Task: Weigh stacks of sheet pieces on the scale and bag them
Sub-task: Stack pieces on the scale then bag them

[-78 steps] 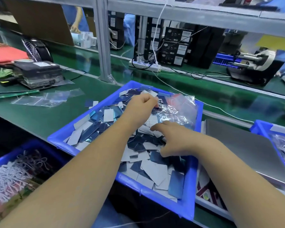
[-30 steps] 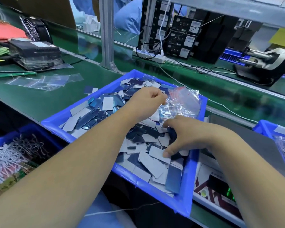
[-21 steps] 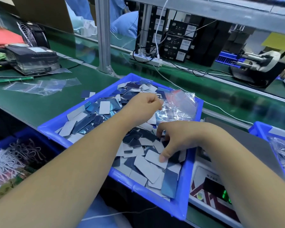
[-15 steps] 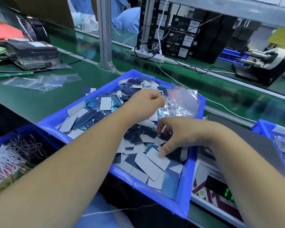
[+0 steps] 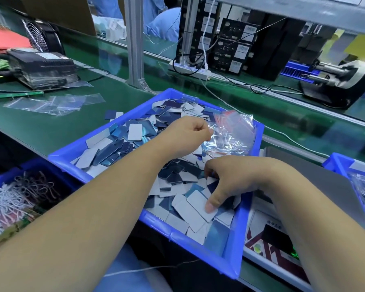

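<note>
A blue tray (image 5: 76, 153) holds a loose heap of white and blue sheet pieces (image 5: 135, 131). My left hand (image 5: 185, 137) hovers over the heap's far part, fingers curled, pinching the edge of a clear zip bag (image 5: 232, 131) that lies in the tray's far right corner. My right hand (image 5: 234, 178) reaches into the near right of the tray, fingers curled among the pieces and thumb pressing on a white piece (image 5: 200, 207). The scale (image 5: 316, 178) sits right of the tray, its grey platform partly hidden by my right forearm.
Empty clear bags (image 5: 55, 103) lie on the green bench at the left. A second blue tray (image 5: 337, 163) with filled bags stands at far right. A bin of white strings (image 5: 9, 199) sits low at left. An aluminium post (image 5: 135, 49) rises behind the tray.
My right hand has slid toward me across the heap and curled into the pieces, thumb now on a white piece. My left hand keeps its pinch on the clear bag.
</note>
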{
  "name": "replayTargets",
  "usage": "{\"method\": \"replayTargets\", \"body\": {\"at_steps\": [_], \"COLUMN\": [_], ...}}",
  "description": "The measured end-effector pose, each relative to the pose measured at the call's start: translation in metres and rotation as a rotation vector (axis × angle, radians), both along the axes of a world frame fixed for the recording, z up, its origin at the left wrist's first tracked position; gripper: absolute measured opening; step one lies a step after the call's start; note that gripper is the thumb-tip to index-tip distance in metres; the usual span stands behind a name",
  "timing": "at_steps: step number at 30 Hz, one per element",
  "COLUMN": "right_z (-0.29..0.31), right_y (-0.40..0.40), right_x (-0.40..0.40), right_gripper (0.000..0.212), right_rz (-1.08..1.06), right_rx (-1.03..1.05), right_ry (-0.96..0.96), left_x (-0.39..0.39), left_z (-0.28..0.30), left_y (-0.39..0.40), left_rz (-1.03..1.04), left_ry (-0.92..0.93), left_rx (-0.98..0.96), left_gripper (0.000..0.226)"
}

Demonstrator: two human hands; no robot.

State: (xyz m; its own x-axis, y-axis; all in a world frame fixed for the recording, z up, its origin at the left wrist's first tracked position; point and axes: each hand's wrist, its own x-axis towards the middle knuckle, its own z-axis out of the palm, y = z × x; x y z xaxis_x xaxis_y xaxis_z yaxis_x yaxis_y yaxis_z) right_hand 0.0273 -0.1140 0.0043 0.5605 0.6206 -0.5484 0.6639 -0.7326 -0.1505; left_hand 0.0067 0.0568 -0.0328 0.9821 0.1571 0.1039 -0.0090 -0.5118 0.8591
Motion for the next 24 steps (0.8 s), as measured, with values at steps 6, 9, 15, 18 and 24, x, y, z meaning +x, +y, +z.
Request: {"method": "replayTargets", "body": {"at_steps": [6, 9, 15, 18, 24], "right_z": [0.003, 0.002, -0.001, -0.001, 0.004], "right_y": [-0.001, -0.002, -0.009, -0.010, -0.017], "right_x": [-0.001, -0.003, -0.009, -0.011, 0.002], "right_gripper": [0.057, 0.049, 0.046, 0.042, 0.033], "right_rz": [0.049, 0.126, 0.119, 0.124, -0.051], "right_rx": [0.055, 0.131, 0.238, 0.310, 0.657], "right_ry": [0.012, -0.011, 0.081, 0.092, 0.072], "left_x": [0.001, 0.002, 0.003, 0.002, 0.001], "left_z": [-0.001, -0.001, -0.002, -0.001, 0.001], "left_y": [0.001, 0.001, 0.001, 0.001, 0.000], "left_rz": [-0.015, -0.018, -0.016, -0.016, 0.034], "left_ry": [0.008, 0.012, 0.018, 0.016, -0.024], "left_rx": [0.019, 0.045, 0.049, 0.052, -0.017], "left_gripper": [0.027, 0.023, 0.022, 0.022, 0.021]}}
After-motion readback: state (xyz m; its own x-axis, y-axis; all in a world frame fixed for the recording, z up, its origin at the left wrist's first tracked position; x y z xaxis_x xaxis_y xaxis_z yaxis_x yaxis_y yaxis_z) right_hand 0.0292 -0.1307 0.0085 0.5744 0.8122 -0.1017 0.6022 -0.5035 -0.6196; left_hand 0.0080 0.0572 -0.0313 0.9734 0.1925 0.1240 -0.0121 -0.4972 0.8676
